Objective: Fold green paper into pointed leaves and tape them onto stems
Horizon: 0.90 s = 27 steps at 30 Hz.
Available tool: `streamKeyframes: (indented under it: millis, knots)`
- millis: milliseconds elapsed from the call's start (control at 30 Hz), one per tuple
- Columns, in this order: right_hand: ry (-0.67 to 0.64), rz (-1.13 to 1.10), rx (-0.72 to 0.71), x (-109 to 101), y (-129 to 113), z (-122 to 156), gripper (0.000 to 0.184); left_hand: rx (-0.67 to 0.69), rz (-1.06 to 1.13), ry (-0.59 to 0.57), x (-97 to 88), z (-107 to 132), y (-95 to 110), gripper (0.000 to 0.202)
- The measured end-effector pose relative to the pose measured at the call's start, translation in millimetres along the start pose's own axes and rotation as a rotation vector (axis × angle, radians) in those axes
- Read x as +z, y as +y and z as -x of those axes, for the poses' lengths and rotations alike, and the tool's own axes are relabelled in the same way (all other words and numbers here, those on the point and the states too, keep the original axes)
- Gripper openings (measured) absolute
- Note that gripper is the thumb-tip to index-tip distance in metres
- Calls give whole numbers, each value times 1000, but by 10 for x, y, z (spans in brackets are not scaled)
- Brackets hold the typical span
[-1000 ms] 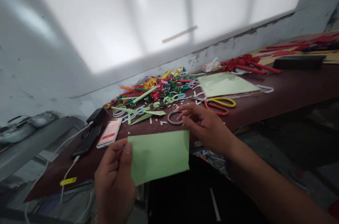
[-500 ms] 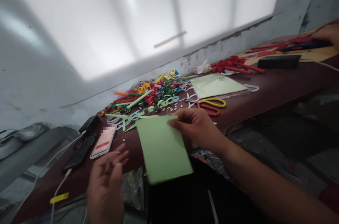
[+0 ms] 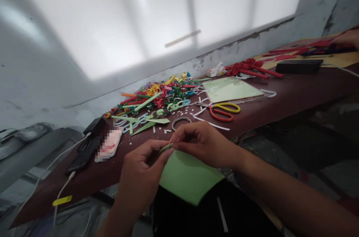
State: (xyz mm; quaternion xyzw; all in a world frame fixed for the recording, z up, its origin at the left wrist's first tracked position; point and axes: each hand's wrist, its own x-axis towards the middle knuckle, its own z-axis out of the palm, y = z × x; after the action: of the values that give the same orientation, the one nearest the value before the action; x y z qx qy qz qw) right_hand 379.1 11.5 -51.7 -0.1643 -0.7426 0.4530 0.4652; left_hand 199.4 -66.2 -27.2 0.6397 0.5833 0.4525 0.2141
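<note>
A light green sheet of paper (image 3: pixel 192 177) hangs between my hands above my dark lap, its top edge curled over. My left hand (image 3: pixel 144 168) pinches that edge between thumb and fingers. Close beside it, my right hand (image 3: pixel 200 143) pinches the same edge, the fingertips of both hands almost touching. Just beyond my right hand lies a roll of tape (image 3: pixel 181 120), partly hidden. Scissors (image 3: pixel 224 110) with one yellow and one red handle rest on the table behind, beside white paper strips (image 3: pixel 211 122).
Colourful paper chains (image 3: pixel 165 95) are heaped against the wall. A pale green stack of sheets (image 3: pixel 232 89), red paper flowers (image 3: pixel 249 68) and a black box (image 3: pixel 298 66) lie rightward. Leftward are a phone (image 3: pixel 110 143) and a cabled black device (image 3: pixel 82 158). Another person's hand (image 3: pixel 347 39) is at far right.
My left hand has moved right and up and now grips the green paper. The sheet has tilted and its top edge has curled. The tape roll has come into view.
</note>
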Motion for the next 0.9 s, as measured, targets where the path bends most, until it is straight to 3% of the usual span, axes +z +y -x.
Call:
streamKeyframes:
  millis: [200,267,367,533,700,900]
  knots:
    - [-47,128,-275,-69,-57,0,11,-20,5,-14,-11,-30,12,24]
    - [-66,134,-310,-83,-48,-8,10,-9,-4,-18,-13,-31,1,24]
    - [-65,174,-320,-93,-41,-15,11,-1,-30,-5,5,-25,-5,23]
    - [-109,433,-334,-114,-94,-24,15,-4,-100,6,34,-8,-5,22]
    - [-187,532,-272,-137,-140,-54,13,13,-178,9,37,-20,-23,20]
    - [-167,638,-147,-136,-132,-110,10,58,-224,12,63,-27,-60,15]
